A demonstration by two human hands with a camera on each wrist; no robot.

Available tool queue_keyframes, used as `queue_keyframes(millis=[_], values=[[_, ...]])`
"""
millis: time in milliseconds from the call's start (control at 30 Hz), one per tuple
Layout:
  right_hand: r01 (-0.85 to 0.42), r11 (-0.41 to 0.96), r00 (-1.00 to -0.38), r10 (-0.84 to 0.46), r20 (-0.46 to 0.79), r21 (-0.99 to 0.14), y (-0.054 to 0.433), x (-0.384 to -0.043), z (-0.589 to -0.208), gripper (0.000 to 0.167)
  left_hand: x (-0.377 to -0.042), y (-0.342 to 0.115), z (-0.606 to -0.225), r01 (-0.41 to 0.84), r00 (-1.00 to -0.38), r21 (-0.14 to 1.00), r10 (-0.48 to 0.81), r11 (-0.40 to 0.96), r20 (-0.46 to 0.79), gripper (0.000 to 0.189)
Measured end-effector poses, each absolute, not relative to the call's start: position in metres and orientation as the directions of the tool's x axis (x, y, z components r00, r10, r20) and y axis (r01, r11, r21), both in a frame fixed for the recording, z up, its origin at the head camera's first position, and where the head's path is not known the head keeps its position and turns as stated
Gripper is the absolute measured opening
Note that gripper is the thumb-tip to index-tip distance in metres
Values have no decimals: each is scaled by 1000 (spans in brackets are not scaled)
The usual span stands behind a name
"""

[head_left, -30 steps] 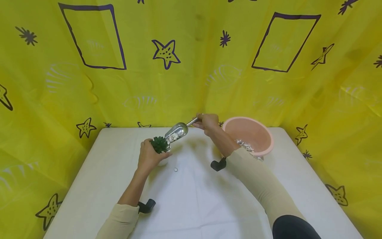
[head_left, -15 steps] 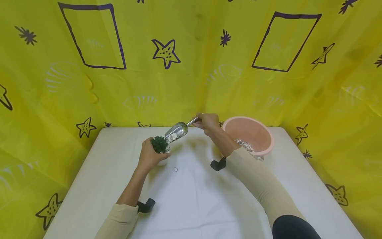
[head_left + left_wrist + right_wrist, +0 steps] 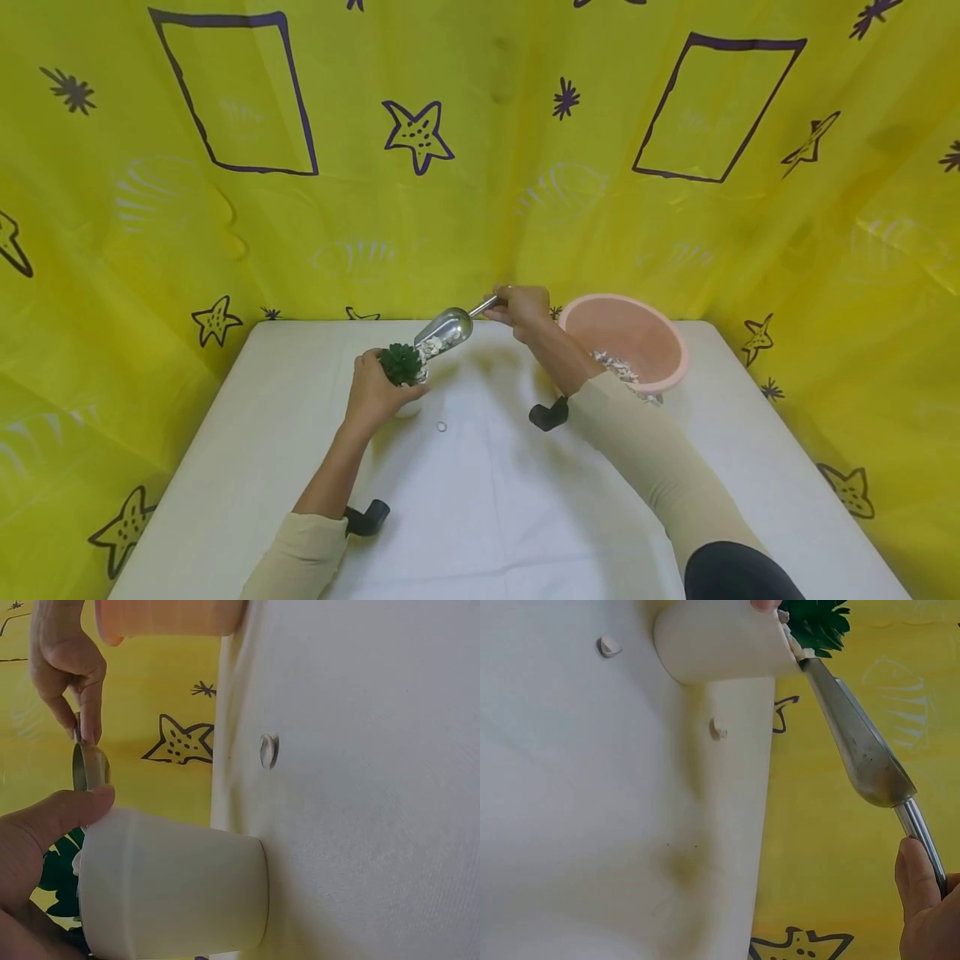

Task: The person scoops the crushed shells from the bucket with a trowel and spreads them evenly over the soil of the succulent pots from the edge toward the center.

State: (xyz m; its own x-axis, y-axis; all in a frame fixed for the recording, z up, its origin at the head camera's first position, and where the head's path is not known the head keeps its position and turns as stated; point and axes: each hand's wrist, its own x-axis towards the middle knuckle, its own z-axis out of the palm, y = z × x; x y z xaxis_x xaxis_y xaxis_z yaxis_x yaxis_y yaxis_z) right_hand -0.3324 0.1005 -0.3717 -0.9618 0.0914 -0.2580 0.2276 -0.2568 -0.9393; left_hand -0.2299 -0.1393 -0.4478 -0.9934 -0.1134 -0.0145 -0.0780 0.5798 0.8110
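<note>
My left hand holds a white plant pot by its rim, the thumb lying along the edge. A green artificial-looking succulent rises from the pot's mouth, partly covered by that hand. In my right hand is the thin handle of a metal scoop. The scoop tilts down to the left, its lip at the pot's rim in the right wrist view. White stone-like pieces lie in the scoop's mouth and beside the plant. The pot stands upright on the table.
At the back right stands a pink basin with white pieces inside. One loose white piece lies on the white table right of the pot; another small piece shows nearer the far edge. A yellow curtain hangs behind.
My left thumb has drawn in slightly at the pot's rim. The scoop and my right hand have hardly moved.
</note>
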Motion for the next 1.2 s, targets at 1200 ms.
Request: queue_keyframes(millis=[1200], values=[[209, -258, -968, 84, -238, -943, 101, -332, -373, 32, -232, -138, -447, -68, -994, 802, -112, 593, -2, 105]])
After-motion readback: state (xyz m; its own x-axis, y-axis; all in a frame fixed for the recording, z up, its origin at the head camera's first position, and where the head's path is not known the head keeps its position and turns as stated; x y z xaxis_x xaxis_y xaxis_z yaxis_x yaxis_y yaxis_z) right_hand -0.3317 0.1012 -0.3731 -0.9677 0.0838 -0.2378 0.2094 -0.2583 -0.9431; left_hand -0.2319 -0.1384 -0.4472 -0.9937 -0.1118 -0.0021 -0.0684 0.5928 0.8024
